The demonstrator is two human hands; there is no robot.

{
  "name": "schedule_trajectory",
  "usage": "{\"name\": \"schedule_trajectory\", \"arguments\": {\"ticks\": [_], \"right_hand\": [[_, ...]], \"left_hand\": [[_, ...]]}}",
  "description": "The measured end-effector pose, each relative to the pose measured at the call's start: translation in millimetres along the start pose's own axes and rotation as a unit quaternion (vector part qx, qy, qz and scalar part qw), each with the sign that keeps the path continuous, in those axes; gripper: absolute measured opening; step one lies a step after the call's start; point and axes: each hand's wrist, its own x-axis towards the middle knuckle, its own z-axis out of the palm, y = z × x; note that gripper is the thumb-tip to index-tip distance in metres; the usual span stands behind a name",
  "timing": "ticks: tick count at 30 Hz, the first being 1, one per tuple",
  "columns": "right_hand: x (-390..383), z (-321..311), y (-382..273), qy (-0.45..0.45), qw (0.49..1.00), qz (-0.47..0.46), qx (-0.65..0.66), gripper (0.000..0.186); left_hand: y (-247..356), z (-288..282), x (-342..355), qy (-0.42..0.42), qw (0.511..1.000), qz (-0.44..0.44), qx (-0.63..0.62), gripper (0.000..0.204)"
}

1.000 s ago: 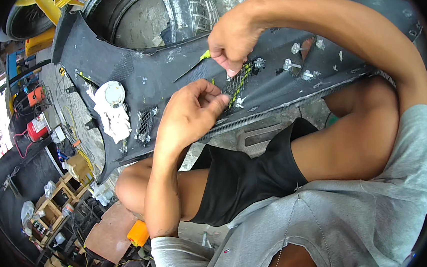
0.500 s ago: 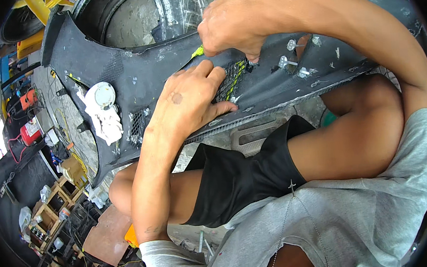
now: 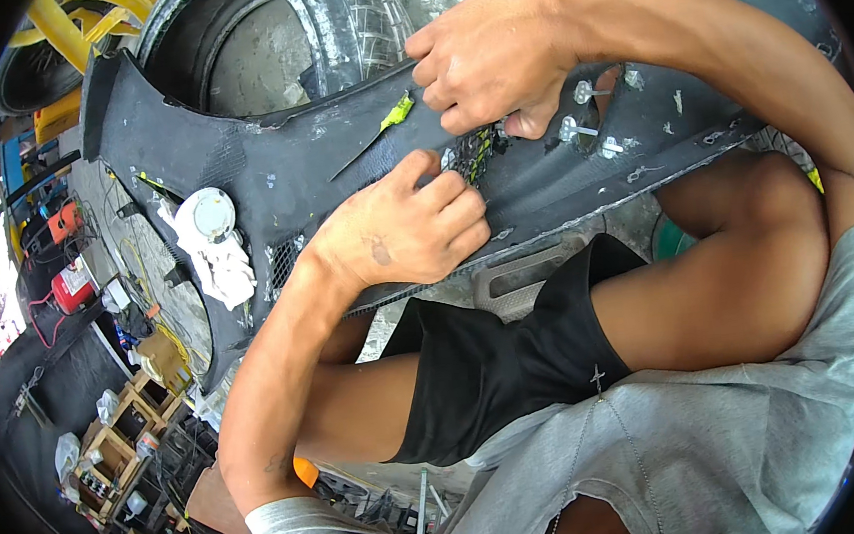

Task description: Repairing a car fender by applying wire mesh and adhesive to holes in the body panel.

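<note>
A large black plastic car bumper lies across my lap area, its scuffed inner side up. My left hand rests over it beside a mesh patch with yellow-green strands, its fingers curled in; whatever they hold is hidden. On the far side of that mesh my right hand is bent down with fingers curled and thumb tucked under; its grip is hidden too. Between the hands and the far edge, a yellow-green patch ends in a thin dark streak. Clear plastic studs stand right of my right hand.
A round white lid-like disc sits on a crumpled white cloth on the bumper's left part. Beyond the far edge lies a tyre. Wooden boxes and a red bottle-like container are at the left. A grey plastic stool shows below.
My left hand has curled its fingers, which were laid out flatter, and shifted right. My right hand has moved right and slightly down, uncovering the yellow-green patch. The view has shifted slightly.
</note>
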Motion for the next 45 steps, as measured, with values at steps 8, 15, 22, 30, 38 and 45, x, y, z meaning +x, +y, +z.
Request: {"name": "schedule_trajectory", "arguments": {"ticks": [8, 15, 22, 30, 38, 45], "right_hand": [[-4.4, 3.9, 4.6, 0.011, 0.999, -0.048, -0.005, 0.028], [-14.7, 10.5, 1.2, 0.037, 0.997, -0.062, -0.029, 0.026], [-16.5, 14.9, -2.4, 0.028, 0.996, -0.084, -0.031, 0.021], [-6.9, -0.2, -3.6, 0.025, 0.999, -0.028, -0.001, 0.020], [7.5, -3.3, -1.3, -0.112, 0.909, 0.200, 0.348, 0.023], [4.3, 9.9, 0.2, -0.073, 0.853, 0.261, 0.445, 0.026]], "left_hand": [[-2.0, 6.9, -4.3, 0.052, 0.999, 0.006, 0.005, 0.012], [-2.9, 1.7, -2.4, 0.015, 0.999, 0.009, -0.033, 0.017], [6.3, -10.0, -14.0, -0.012, 0.993, -0.116, -0.002, 0.046], [13.8, -35.7, -25.3, -0.003, 0.954, -0.275, -0.121, 0.048], [41.7, -38.2, -15.2, -0.017, 0.624, -0.604, -0.496, 0.019], [40.6, -26.4, -13.9, 0.019, 0.581, -0.635, -0.509, 0.015]]}}
